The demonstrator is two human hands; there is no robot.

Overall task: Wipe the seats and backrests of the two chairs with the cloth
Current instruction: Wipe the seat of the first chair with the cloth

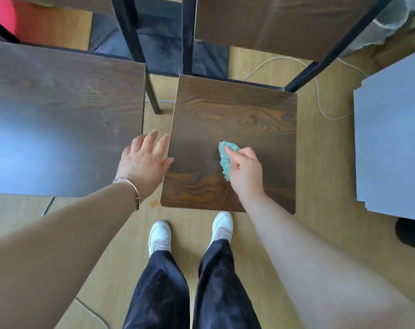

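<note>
Bright daylight, bluish glare on left seat (pixel 47 138), wide-angle distortion.

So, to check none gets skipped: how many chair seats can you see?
2. The left seat lies at the left edge, by the left hand; the right seat is in the middle, under the cloth the right hand grips.

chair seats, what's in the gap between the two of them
In the head view: a strip of light wood floor, a black chair leg, and the left hand spread over the gap.
</note>
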